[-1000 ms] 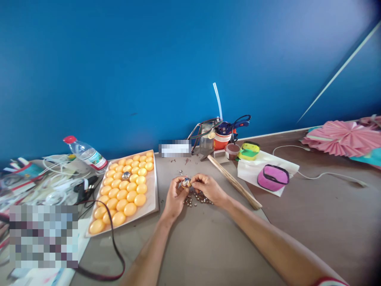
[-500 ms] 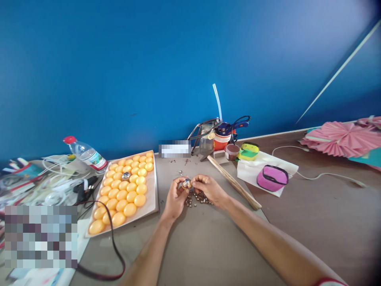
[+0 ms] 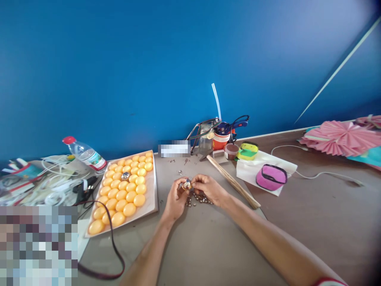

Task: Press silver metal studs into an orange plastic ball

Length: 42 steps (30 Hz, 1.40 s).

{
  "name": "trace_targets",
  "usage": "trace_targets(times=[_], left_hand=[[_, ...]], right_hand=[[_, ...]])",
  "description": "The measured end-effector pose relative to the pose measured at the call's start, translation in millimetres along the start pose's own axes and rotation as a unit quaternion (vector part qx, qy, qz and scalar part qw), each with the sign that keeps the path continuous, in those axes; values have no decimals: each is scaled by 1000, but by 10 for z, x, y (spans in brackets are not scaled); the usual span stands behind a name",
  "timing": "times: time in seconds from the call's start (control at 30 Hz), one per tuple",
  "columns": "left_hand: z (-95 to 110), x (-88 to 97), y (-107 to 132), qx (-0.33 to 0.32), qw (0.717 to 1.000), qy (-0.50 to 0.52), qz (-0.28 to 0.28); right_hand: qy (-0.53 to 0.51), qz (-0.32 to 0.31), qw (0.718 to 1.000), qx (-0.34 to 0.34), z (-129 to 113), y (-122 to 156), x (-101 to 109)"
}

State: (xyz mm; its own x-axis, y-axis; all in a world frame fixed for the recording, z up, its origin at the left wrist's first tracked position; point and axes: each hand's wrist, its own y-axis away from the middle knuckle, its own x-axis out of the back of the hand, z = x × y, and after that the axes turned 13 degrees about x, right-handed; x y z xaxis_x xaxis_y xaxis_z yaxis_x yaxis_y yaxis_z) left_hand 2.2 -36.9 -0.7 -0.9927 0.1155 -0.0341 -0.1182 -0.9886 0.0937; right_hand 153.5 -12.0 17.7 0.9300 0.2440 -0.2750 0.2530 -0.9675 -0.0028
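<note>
My left hand (image 3: pixel 175 201) is closed around a small round thing (image 3: pixel 186 185) with shiny silvery bits on it, partly hidden by the fingers. My right hand (image 3: pixel 209 189) pinches at its right side; whatever is between those fingertips is too small to make out. Under and between the hands lies a pile of small shiny metal pieces (image 3: pixel 204 198). One more metal piece (image 3: pixel 180 172) sits beyond the left fingers. On the left, a shallow white tray (image 3: pixel 152 198) holds rows of glossy yellow-orange balls (image 3: pixel 129 209), with one silver-studded ball (image 3: pixel 126 176) among them.
A wooden-handled hammer (image 3: pixel 233 180) lies right of my hands. Behind it stand a jar (image 3: pixel 205 143) and an orange cup (image 3: pixel 221 142) with tools. A purple mesh-like item (image 3: pixel 271 177) rests on white paper. A bottle (image 3: pixel 89 158), cables and clutter crowd the left; a dark cord (image 3: pixel 120 254) loops near the tray.
The view has shifted very slightly. Both hands stay together at the same spot, with only small finger movement around the round thing.
</note>
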Motion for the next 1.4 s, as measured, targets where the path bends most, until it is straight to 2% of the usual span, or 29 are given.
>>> trace_targets(times=[0.43,0.73,1.13,1.4], left_hand=[[-41,22,23,-28,997,-71,-2],[-5,21,27,-45,994,-96,-14],[-26,31,37,-40,991,-122,-28],[2,26,40,-43,990,-128,-27]], right_hand=[[-62,-2,997,-52,4,-22,37],[-97,-51,990,-86,-48,-45,114],[-132,-76,979,-133,-55,-79,195],[-98,-85,982,-139,-61,-83,225]])
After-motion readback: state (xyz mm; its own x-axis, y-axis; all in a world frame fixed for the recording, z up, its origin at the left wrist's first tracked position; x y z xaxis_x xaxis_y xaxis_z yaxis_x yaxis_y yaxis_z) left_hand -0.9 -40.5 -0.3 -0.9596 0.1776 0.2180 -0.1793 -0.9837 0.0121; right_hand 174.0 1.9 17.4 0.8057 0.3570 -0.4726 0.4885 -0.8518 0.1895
